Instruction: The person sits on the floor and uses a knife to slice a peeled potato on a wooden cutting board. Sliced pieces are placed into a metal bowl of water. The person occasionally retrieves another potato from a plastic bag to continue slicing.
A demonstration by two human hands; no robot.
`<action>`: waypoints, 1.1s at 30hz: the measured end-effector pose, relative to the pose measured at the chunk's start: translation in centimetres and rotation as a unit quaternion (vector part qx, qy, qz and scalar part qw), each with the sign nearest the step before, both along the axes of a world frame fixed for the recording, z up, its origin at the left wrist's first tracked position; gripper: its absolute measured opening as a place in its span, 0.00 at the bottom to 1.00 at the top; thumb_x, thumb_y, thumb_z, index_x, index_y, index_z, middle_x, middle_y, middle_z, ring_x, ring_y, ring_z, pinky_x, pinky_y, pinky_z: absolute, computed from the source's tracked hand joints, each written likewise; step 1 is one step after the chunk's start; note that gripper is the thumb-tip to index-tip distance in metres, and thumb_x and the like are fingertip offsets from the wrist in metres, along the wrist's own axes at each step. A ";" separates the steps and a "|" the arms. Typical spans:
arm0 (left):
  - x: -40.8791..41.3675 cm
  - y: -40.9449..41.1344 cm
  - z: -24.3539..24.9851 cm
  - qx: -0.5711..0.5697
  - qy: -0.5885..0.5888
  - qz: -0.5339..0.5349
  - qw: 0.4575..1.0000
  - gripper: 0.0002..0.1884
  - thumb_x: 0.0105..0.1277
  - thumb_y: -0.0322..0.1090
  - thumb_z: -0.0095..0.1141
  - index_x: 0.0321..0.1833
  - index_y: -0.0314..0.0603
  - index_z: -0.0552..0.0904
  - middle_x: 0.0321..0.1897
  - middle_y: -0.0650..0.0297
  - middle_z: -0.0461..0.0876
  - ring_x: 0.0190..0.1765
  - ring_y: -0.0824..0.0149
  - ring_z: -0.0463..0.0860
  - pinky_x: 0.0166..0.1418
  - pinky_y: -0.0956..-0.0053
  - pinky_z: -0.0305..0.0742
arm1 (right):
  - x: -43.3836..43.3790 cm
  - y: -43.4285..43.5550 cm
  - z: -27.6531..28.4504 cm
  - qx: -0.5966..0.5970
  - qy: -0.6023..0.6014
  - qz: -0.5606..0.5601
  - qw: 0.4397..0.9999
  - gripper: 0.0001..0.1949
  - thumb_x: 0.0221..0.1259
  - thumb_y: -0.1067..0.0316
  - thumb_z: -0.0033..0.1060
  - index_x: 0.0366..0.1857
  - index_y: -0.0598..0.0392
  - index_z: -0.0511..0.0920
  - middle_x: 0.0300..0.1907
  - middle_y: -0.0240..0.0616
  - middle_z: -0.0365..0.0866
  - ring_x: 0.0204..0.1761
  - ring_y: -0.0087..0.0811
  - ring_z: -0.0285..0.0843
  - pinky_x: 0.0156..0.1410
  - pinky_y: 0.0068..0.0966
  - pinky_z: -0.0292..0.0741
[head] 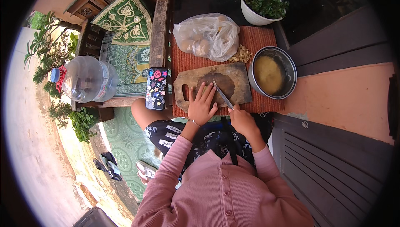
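A wooden cutting board (184,80) with a dark wet patch lies before me. On it rests my left hand (202,102), palm down, pressing a small yellowish piece of food (205,88) mostly hidden by the fingers. My right hand (243,120) grips the handle of a knife (223,95). The blade points up and left, its tip beside the left fingertips. A pale sliver sits at the tip. To the right stands a metal pot (295,76) holding cloudy yellowish liquid. Beyond the board, a clear plastic bag (206,36) contains round brown produce, perhaps potatoes.
Peelings (242,54) lie between bag and pot on an orange-red woven mat (264,39). A potted plant (264,2) stands behind. At left, a phone in a star-patterned case (156,88) lies on the bench's armrest (160,27), near a large plastic water bottle (87,78).
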State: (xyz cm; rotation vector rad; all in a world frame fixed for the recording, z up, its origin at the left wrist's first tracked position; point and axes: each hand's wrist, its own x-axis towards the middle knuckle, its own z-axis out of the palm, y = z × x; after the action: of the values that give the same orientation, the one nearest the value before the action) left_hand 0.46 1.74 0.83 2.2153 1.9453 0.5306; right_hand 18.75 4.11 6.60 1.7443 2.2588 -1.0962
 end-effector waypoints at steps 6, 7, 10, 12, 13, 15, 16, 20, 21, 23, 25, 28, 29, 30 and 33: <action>0.0 0.0 0.1 0.006 -0.006 0.001 1.000 0.32 0.63 0.48 0.51 0.70 0.44 0.70 0.73 0.61 0.65 0.77 0.58 0.57 0.76 0.44 0.45 | 1.1 0.5 0.8 -0.050 -0.003 0.008 0.999 0.19 0.74 0.55 0.38 0.40 0.64 0.72 0.29 0.63 0.81 0.36 0.64 0.81 0.44 0.55 0.76; 0.0 -0.1 0.1 0.006 -0.007 0.001 1.000 0.32 0.63 0.48 0.51 0.70 0.44 0.70 0.73 0.61 0.65 0.77 0.58 0.57 0.76 0.44 0.45 | 1.3 0.7 1.0 -0.063 -0.001 0.007 0.998 0.19 0.73 0.55 0.38 0.39 0.64 0.72 0.29 0.62 0.81 0.36 0.63 0.81 0.44 0.56 0.76; -0.1 -0.1 0.2 0.006 -0.010 0.002 1.000 0.32 0.62 0.49 0.51 0.69 0.44 0.70 0.73 0.61 0.64 0.77 0.58 0.57 0.76 0.45 0.46 | 2.2 1.1 1.4 -0.069 0.021 0.031 0.997 0.20 0.74 0.53 0.39 0.38 0.63 0.73 0.29 0.60 0.82 0.33 0.61 0.81 0.42 0.53 0.76; -0.1 -0.2 0.1 0.004 -0.010 0.003 1.000 0.32 0.62 0.49 0.52 0.69 0.44 0.70 0.73 0.61 0.64 0.77 0.58 0.57 0.76 0.44 0.46 | 2.4 1.5 1.8 -0.099 0.046 0.023 0.994 0.21 0.74 0.52 0.39 0.38 0.63 0.73 0.29 0.60 0.81 0.30 0.60 0.81 0.40 0.51 0.76; -0.1 -0.2 0.1 0.005 -0.012 0.003 1.000 0.32 0.62 0.49 0.52 0.69 0.44 0.70 0.73 0.61 0.64 0.77 0.57 0.57 0.76 0.44 0.46 | 2.6 1.7 1.9 -0.115 0.058 0.018 0.992 0.22 0.74 0.51 0.39 0.38 0.64 0.73 0.29 0.60 0.81 0.29 0.59 0.81 0.40 0.50 0.76; -0.1 -0.2 0.0 0.006 -0.014 0.003 1.000 0.33 0.62 0.50 0.52 0.69 0.43 0.71 0.73 0.61 0.64 0.77 0.56 0.56 0.76 0.45 0.46 | 3.0 1.9 0.8 -0.084 0.065 0.026 0.994 0.23 0.75 0.51 0.38 0.39 0.65 0.73 0.28 0.60 0.81 0.25 0.56 0.80 0.35 0.48 0.77; -0.1 -0.1 0.0 0.007 -0.016 0.001 1.000 0.32 0.62 0.50 0.52 0.69 0.43 0.71 0.73 0.61 0.64 0.77 0.56 0.56 0.76 0.45 0.46 | 3.2 1.9 0.2 -0.068 0.069 0.029 0.995 0.23 0.75 0.50 0.37 0.40 0.65 0.73 0.28 0.60 0.81 0.23 0.54 0.80 0.33 0.46 0.77; -0.1 -0.1 0.0 0.016 -0.009 0.002 1.000 0.32 0.62 0.50 0.52 0.68 0.43 0.71 0.73 0.60 0.64 0.77 0.54 0.56 0.75 0.44 0.46 | 3.1 2.1 -0.5 -0.104 0.084 -0.019 0.991 0.25 0.76 0.49 0.33 0.41 0.66 0.73 0.26 0.58 0.80 0.17 0.48 0.79 0.24 0.41 0.75; 0.0 -0.2 0.0 0.019 -0.004 0.004 1.000 0.32 0.62 0.50 0.52 0.68 0.43 0.72 0.73 0.61 0.64 0.77 0.53 0.56 0.75 0.44 0.46 | 2.5 2.4 0.6 -0.141 0.080 -0.036 0.986 0.26 0.77 0.49 0.33 0.41 0.67 0.73 0.25 0.57 0.80 0.16 0.47 0.78 0.22 0.40 0.75; -0.1 -0.3 0.0 0.021 -0.002 0.007 1.000 0.32 0.62 0.51 0.51 0.68 0.44 0.72 0.73 0.61 0.65 0.77 0.54 0.57 0.75 0.44 0.47 | 1.9 2.6 1.2 -0.185 0.078 -0.057 0.978 0.27 0.77 0.48 0.32 0.41 0.67 0.73 0.25 0.56 0.79 0.15 0.45 0.77 0.20 0.38 0.74; 0.0 -0.2 0.0 0.023 -0.002 0.008 1.000 0.32 0.62 0.51 0.51 0.68 0.45 0.72 0.73 0.62 0.65 0.77 0.54 0.57 0.74 0.44 0.47 | 1.6 2.6 0.9 -0.196 0.083 -0.067 0.975 0.27 0.77 0.47 0.31 0.40 0.68 0.72 0.25 0.54 0.79 0.15 0.45 0.77 0.19 0.38 0.74; 0.1 -0.1 0.1 0.025 -0.001 0.011 1.000 0.32 0.63 0.52 0.51 0.69 0.46 0.72 0.72 0.64 0.65 0.77 0.54 0.56 0.74 0.44 0.48 | 1.2 2.3 -0.3 -0.178 0.093 -0.064 0.978 0.27 0.77 0.48 0.31 0.40 0.68 0.72 0.25 0.53 0.78 0.13 0.42 0.76 0.17 0.37 0.73; 0.1 -0.2 0.0 0.024 0.001 0.011 1.000 0.32 0.63 0.52 0.51 0.69 0.46 0.71 0.72 0.64 0.66 0.77 0.54 0.56 0.74 0.44 0.48 | 1.2 2.3 -0.7 -0.185 0.094 -0.065 0.976 0.27 0.77 0.47 0.31 0.40 0.68 0.72 0.25 0.53 0.78 0.13 0.42 0.75 0.17 0.36 0.72; 0.1 -0.2 0.1 0.023 0.003 0.012 1.000 0.32 0.63 0.52 0.51 0.69 0.47 0.71 0.72 0.65 0.66 0.77 0.55 0.56 0.74 0.44 0.48 | 1.1 2.5 -0.9 -0.192 0.094 -0.064 0.975 0.28 0.77 0.47 0.31 0.40 0.68 0.72 0.25 0.52 0.78 0.13 0.41 0.75 0.16 0.35 0.71; 0.0 -0.2 0.2 0.016 0.006 0.008 1.000 0.33 0.64 0.53 0.50 0.70 0.47 0.71 0.73 0.67 0.66 0.77 0.56 0.56 0.73 0.45 0.48 | 1.1 2.6 -0.8 -0.199 0.113 -0.064 0.971 0.28 0.77 0.47 0.31 0.41 0.68 0.72 0.23 0.48 0.77 0.12 0.38 0.74 0.13 0.33 0.69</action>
State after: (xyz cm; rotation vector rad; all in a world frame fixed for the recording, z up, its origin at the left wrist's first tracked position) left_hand 0.46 1.58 1.00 2.2283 1.9751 0.5549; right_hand 19.85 6.70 5.76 1.6829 1.8712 -1.7131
